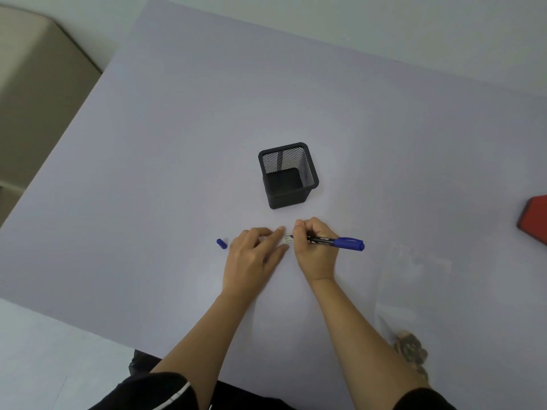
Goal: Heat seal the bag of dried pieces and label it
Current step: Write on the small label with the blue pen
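A small white label (286, 239) lies on the pale table (177, 143) between my hands. My left hand (254, 255) rests flat with its fingertips pressing the label's left part. My right hand (315, 248) grips a blue marker (337, 241) with its tip on the label and its capped rear end pointing right. The marker's blue cap (221, 243) lies loose just left of my left hand. A clear plastic bag (411, 285) lies flat at the right, with dark dried pieces (411, 349) gathered in its near end beside my right forearm.
A black square mesh pen holder (288, 176) stands empty just beyond my hands. A red object (534, 217) is cut off by the right edge. A beige seat (35, 84) stands past the table's left edge.
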Motion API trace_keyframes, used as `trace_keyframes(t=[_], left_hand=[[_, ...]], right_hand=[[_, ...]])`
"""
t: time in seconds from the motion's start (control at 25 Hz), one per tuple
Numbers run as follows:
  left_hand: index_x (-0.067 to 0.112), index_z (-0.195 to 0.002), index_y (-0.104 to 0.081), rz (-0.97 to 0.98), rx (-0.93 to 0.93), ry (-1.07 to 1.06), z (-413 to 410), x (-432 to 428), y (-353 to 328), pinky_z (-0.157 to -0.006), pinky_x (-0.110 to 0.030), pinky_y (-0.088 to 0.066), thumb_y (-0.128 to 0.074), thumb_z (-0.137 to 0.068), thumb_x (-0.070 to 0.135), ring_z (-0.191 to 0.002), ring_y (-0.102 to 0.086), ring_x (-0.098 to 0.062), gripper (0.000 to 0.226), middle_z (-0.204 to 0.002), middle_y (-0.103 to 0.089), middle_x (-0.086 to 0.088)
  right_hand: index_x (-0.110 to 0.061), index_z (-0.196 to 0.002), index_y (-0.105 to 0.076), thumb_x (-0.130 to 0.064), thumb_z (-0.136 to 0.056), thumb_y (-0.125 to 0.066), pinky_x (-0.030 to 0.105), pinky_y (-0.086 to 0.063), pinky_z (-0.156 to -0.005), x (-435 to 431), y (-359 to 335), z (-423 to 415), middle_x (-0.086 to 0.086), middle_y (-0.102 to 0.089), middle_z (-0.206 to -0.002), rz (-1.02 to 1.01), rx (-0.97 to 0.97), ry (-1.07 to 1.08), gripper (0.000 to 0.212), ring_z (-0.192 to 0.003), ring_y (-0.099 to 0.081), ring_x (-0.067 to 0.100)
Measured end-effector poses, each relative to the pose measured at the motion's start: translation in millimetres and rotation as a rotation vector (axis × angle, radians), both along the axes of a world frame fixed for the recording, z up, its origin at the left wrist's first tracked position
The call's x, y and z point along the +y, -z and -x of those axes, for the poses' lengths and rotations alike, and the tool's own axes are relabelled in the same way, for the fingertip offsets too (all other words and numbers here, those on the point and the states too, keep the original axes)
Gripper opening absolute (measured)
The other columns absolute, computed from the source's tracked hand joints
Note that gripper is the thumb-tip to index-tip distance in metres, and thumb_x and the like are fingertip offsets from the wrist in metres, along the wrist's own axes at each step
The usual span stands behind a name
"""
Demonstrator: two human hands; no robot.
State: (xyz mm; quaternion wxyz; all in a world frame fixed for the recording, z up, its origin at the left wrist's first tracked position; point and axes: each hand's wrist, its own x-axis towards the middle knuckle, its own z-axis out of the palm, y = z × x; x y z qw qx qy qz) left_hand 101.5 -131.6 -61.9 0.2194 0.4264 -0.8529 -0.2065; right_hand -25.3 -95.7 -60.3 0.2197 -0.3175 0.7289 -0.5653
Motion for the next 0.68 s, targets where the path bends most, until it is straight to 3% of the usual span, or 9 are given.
trace_keyframes(t=[0.28,0.44,0.68], left_hand=[[0.02,-0.105,-0.073,0.045,-0.081,0.017,1.7,-1.7,3.0,-0.064,-0.025,-0.043,-0.061,-0.087,0.035,-0.071,-0.054,-0.016,0.026,-0.097,-0.065,-0.004],[0.021,-0.102,-0.074,0.027,-0.065,0.015,2.4,-3.9,1.7,-0.064,-0.022,-0.04,-0.064,-0.085,0.033,-0.067,-0.052,-0.014,0.023,-0.096,-0.065,-0.004],[0.02,-0.101,-0.075,0.028,-0.066,0.018,2.5,-3.6,-0.5,-0.063,-0.021,-0.041,-0.062,-0.085,0.033,-0.065,-0.053,-0.014,0.024,-0.095,-0.066,-0.004]], right_hand=[[-0.016,-0.059,-0.045,-0.018,-0.084,-0.053,0.01,-0.042,-0.05,-0.6,1.9,-1.3,-0.01,-0.047,-0.051,-0.026,-0.012,0.008,0.026,-0.054,-0.052,0.008],[-0.023,-0.058,-0.044,-0.028,-0.082,-0.051,0.009,-0.043,-0.051,-0.2,-1.5,-1.4,-0.01,-0.047,-0.052,0.0,-0.021,0.016,0.026,-0.055,-0.053,0.009],[-0.026,-0.055,-0.041,-0.016,-0.082,-0.053,0.011,-0.042,-0.05,-1.3,-3.4,-2.4,-0.007,-0.046,-0.05,-0.03,-0.037,0.021,0.031,-0.053,-0.049,0.01]])
